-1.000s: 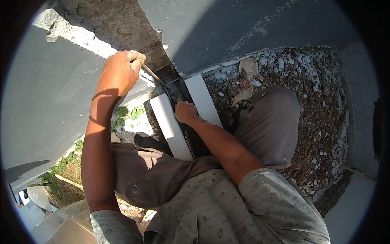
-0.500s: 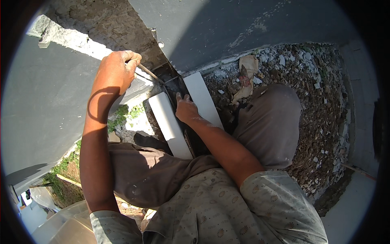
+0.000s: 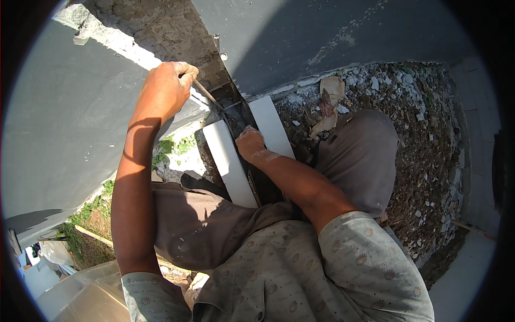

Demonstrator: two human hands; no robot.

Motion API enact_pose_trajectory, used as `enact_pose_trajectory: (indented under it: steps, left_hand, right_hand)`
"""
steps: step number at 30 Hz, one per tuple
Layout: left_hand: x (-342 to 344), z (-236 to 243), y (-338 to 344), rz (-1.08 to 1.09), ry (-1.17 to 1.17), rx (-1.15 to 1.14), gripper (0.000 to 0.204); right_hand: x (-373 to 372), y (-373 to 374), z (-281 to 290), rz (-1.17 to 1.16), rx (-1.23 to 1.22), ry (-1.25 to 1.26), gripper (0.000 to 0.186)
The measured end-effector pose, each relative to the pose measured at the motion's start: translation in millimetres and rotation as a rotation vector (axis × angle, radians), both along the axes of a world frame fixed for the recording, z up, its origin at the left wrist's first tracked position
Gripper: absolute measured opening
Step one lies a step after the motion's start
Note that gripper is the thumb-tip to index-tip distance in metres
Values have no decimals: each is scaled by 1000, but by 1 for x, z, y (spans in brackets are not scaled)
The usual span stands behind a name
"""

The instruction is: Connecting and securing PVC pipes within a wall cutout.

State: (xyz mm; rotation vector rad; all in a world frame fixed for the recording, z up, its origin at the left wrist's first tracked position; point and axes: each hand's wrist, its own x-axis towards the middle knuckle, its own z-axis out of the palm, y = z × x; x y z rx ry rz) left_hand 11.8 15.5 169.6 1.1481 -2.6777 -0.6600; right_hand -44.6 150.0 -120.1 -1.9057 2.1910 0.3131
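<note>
My left hand, raised at the broken wall edge, is closed around one end of a thin light-brown stick. The stick slants down to the right, its far end in the dark narrow gap at the foot of the wall. Two white blocks lie side by side below: the left block and the right block. My right hand is over the slot between them, fingers curled. Whatever its fingers hold, if anything, is hidden.
Grey walls rise at the left and the far side, with rough exposed masonry between. Rubble-strewn soil and a torn paper piece lie to the right. My bent knees flank the blocks. Clear plastic sheeting sits lower left.
My right hand's fingers, stretched toward the gap before, are now curled in. My left hand keeps hold of the stick. The whole view has shifted slightly.
</note>
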Motion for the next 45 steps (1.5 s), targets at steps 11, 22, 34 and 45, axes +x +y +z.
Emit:
enact_pose_trajectory:
  steps: [11,22,34,45]
  left_hand:
    - [-3,0,-2,-26,7,-18,23]
    - [-3,-1,-2,-25,-15,-5,23]
    - [-2,-2,-3,-3,3,9,23]
    - [-4,2,-5,29,-21,107,23]
  right_hand:
    - [8,-9,10,-196,194,24,23]
    - [2,-8,9,-276,114,-124,25]
    - [-31,-19,49,-461,139,-456,24]
    - [-30,-34,44,-398,182,-474,24]
